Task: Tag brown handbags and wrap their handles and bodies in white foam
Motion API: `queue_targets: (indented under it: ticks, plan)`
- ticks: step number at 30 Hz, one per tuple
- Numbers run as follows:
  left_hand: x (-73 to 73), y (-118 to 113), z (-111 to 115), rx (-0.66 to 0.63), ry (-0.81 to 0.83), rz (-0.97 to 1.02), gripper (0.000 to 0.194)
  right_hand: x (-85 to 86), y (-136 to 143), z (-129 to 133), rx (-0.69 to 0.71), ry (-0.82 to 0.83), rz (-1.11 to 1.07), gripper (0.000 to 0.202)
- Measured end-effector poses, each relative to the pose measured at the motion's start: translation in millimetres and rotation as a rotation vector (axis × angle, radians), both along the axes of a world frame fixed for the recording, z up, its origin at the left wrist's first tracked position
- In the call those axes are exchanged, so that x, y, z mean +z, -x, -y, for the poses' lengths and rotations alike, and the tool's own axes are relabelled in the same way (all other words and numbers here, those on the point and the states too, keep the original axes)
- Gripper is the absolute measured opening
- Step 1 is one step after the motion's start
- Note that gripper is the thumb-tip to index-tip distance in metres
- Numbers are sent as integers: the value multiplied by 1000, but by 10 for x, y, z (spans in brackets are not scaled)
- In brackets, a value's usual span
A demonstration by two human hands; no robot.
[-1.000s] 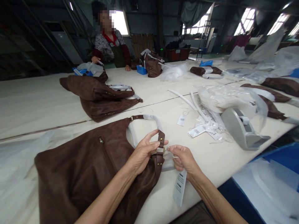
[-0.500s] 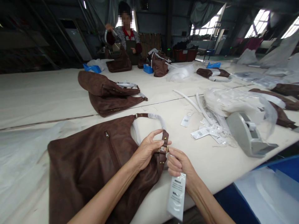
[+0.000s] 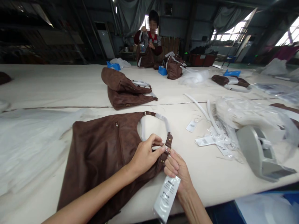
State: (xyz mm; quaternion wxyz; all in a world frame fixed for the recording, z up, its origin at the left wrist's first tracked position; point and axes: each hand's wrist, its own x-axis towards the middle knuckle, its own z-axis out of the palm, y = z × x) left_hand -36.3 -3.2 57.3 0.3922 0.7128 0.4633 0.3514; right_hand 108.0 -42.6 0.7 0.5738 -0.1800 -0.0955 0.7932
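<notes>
A brown leather bag point(image 3: 98, 149) lies flat on the pale table, its zip facing up. Its strap point(image 3: 163, 119), partly wrapped in white, loops at the right. My left hand point(image 3: 146, 155) has thumb and forefinger pinched at the metal buckle point(image 3: 167, 148) where strap and bag join. Just right of it, my right hand point(image 3: 176, 166) is closed near the buckle, with a printed white tag point(image 3: 167, 196) in clear plastic hanging below its fingers. What the fingertips pinch is small and partly hidden.
Another brown bag point(image 3: 126, 90) lies behind. To the right are loose tags point(image 3: 207, 140), white strips point(image 3: 197, 106), a grey dispenser point(image 3: 254, 152) and clear plastic point(image 3: 247, 113). Plastic sheeting point(image 3: 35, 149) covers the left. Across the table a person point(image 3: 151, 40) handles a brown bag point(image 3: 145, 57).
The view has turned left. My left hand's fingers have closed in at the buckle. The hanging tag has tilted. Across the table, the person's bag now stands upright.
</notes>
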Motion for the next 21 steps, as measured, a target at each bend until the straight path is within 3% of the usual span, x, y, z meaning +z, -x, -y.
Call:
queue_targets:
  ticks: [5,9,12,18,21]
  plan:
    - [-25,-76,-14,0,309,218,29,52,7,16,-26,-13,103,18]
    - [-29,-153,6,66,358,285,31,85,-1,41,-53,-6,225,24]
    - [-18,-176,27,82,433,441,36,89,-10,68,-123,4,381,29]
    - [20,-140,48,-5,588,590,39,92,-39,122,-203,49,661,40]
    - [10,-132,48,-22,617,604,40,94,-55,165,-319,24,869,41]
